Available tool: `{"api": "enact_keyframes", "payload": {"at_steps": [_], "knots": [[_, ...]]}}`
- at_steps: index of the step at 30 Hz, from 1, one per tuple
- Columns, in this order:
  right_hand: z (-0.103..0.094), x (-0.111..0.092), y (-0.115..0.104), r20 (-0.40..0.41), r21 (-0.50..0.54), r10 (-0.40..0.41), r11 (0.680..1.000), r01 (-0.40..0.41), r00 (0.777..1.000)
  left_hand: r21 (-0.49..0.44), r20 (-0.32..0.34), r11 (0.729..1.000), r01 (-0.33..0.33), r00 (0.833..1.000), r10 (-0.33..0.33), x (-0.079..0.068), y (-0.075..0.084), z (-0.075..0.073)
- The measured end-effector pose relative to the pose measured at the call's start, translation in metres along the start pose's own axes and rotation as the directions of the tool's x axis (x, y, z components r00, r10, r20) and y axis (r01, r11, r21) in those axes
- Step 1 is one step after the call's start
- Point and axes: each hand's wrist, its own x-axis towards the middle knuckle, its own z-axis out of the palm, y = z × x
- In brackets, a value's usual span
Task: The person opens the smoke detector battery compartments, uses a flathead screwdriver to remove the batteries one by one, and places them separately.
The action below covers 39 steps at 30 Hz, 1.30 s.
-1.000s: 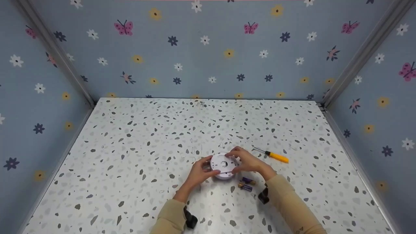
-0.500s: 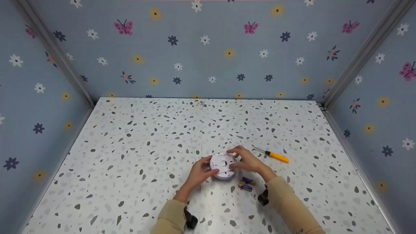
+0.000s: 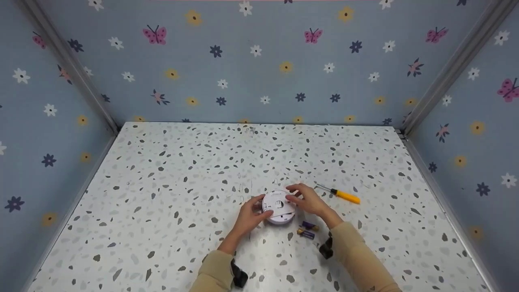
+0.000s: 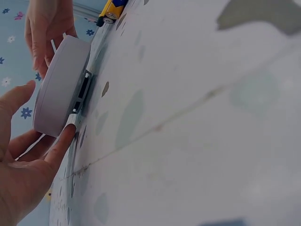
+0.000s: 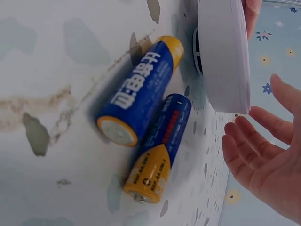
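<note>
A round white smoke detector (image 3: 279, 219) sits on the table, with a dark slotted grille low on its side in both wrist views. On top is a flat round mounting plate (image 3: 275, 198) with slots and a central hole. My left hand (image 3: 249, 215) holds the detector at its left side, thumb over the plate and fingers along the rim. At the far right edge is my right hand (image 3: 310, 200), its thumb overlapping the plate in the head view. The right wrist view shows that hand's fingers loosely spread, fingertips close beside the detector's rim.
Two blue and yellow AA batteries lie just right of the detector, one (image 5: 141, 89) nearer it and another (image 5: 160, 146) alongside. Farther right lies a screwdriver (image 3: 344, 196) with a yellow handle. Blue patterned walls (image 3: 259, 81) bound the speckled table (image 3: 182, 162).
My right thumb has shifted from the plate's near right edge up toward its far right edge, and the fingers have loosened. The left hand has stayed on the detector.
</note>
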Motion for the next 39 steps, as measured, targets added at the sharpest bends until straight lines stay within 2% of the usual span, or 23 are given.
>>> {"api": "enact_keyframes", "payload": {"at_steps": [6, 9, 15, 19, 26, 33, 39], "knots": [[0.004, 0.002, 0.001, -0.02, 0.036, 0.065, 0.997, -0.064, 0.998, 0.003, -0.014, 1.0, 0.007, 1.0, -0.007, -0.001, 0.0, 0.001], [0.005, 0.004, 0.002, -0.03, 0.021, 0.094, 0.995, -0.093, 0.995, -0.003, -0.018, 1.0, 0.001, 1.0, -0.001, -0.001, -0.001, 0.002], [0.009, 0.009, 0.004, -0.017, 0.024, 0.215, 0.976, -0.214, 0.977, -0.042, -0.008, 0.999, 0.014, 1.0, -0.014, -0.001, -0.004, 0.002], [0.011, 0.011, 0.005, -0.018, 0.034, 0.256, 0.966, -0.255, 0.967, -0.046, 0.002, 0.998, 0.04, 0.999, -0.04, -0.001, -0.004, 0.002], [0.013, 0.014, 0.006, -0.013, 0.051, 0.284, 0.958, -0.283, 0.959, -0.036, 0.002, 0.999, 0.02, 1.0, -0.02, -0.001, -0.008, 0.003], [0.015, 0.015, 0.008, -0.01, 0.055, 0.29, 0.956, -0.29, 0.957, -0.043, 0.004, 0.998, 0.044, 0.999, -0.044, -0.003, -0.003, 0.002], [0.016, 0.015, 0.011, 0.015, 0.129, 0.313, 0.941, -0.312, 0.95, -0.052, 0.004, 0.997, 0.055, 0.998, -0.055, -0.001, -0.003, 0.002]]}}
